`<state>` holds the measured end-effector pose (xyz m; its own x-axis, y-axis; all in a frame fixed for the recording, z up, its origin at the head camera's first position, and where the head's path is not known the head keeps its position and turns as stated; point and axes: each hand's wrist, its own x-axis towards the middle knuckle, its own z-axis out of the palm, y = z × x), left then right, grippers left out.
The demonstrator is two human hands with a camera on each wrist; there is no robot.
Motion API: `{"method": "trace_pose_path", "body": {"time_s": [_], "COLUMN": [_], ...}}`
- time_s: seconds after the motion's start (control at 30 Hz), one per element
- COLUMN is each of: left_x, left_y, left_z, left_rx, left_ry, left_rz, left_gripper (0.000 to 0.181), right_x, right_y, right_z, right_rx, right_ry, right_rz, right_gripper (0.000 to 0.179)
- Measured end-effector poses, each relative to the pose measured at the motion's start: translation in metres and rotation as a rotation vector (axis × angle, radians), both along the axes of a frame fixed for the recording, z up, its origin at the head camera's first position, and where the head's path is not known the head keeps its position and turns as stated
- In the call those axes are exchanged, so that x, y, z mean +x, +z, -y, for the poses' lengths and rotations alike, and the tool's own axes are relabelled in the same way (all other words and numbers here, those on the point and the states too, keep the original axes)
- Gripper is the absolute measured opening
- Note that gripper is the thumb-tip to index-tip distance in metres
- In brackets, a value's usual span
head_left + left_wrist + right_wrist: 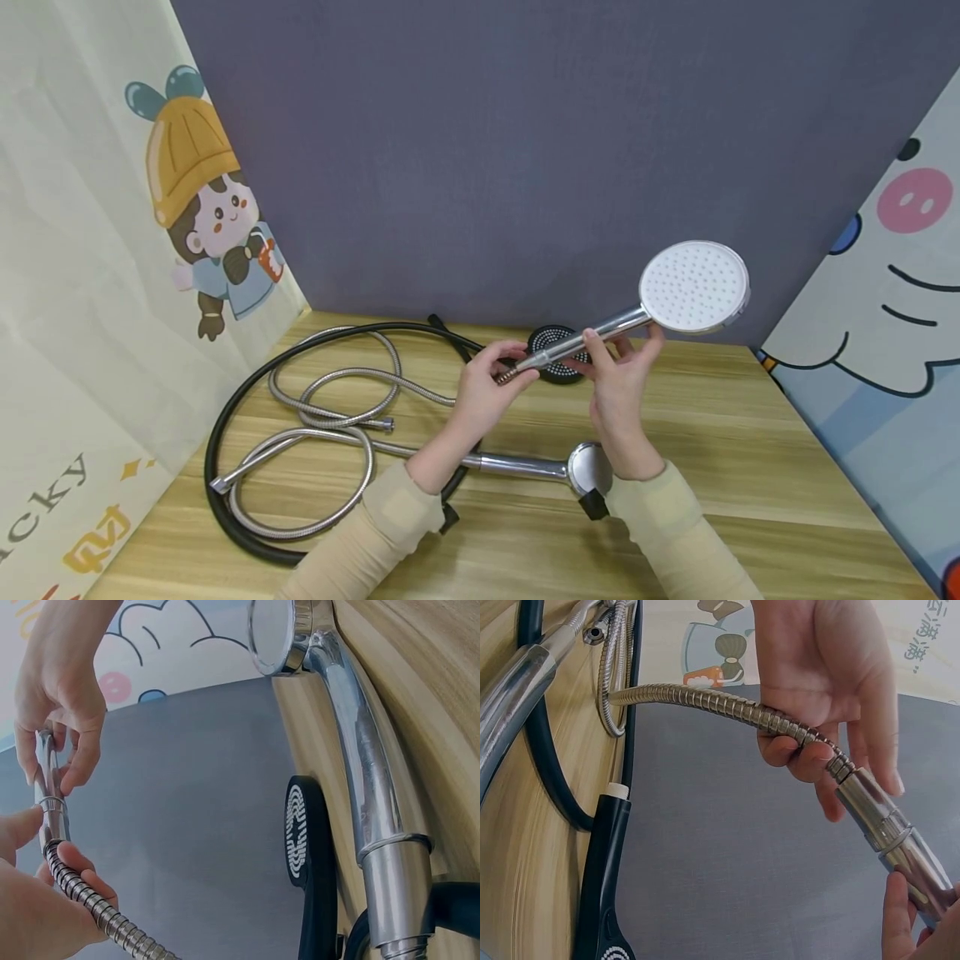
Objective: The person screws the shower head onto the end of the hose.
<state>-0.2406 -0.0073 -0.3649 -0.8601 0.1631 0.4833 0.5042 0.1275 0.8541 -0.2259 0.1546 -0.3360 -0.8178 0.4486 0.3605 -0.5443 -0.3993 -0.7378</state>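
My right hand (622,400) grips the chrome handle of a shower head (693,287), raised above the table with its white round spray face toward the head camera. At the handle's lower end, my left hand (483,392) holds a metal shower hose (112,919), its fingers curled under the coils. The hose's chrome end fitting (870,806) meets the handle in line; whether it is threaded on cannot be told. In the left wrist view, my left thumb lies against the fitting.
A second chrome shower head (525,467) lies on the wooden table (750,467), near my forearms. Behind the raised handle is a black shower head (296,832). A black hose (213,433) loops around coiled silver hoses (367,467) at the left. A grey panel (487,167) stands behind.
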Motion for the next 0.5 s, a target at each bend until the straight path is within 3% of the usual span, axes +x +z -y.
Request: {"method": "trace_pose_path", "body": {"time_s": [0.23,0.5], "left_x": [-0.0003,0.0008], "left_y": [0.0014,0.0025], "left_z": [0.0016,0.0019], "left_rx": [-0.045,-0.147], "left_ry": [-0.022,0.006], "left_rz": [0.015,-0.014], "left_gripper": [0.028,0.022], "right_x": [0.0009,0.0018], "right_y": [-0.0003,-0.0001], "right_z": [-0.0008,-0.0007], "right_rx": [0.0,0.002], "right_ry": [0.003,0.003], "right_rz": [-0.002,-0.003], "right_gripper": [0.076,0.076]}}
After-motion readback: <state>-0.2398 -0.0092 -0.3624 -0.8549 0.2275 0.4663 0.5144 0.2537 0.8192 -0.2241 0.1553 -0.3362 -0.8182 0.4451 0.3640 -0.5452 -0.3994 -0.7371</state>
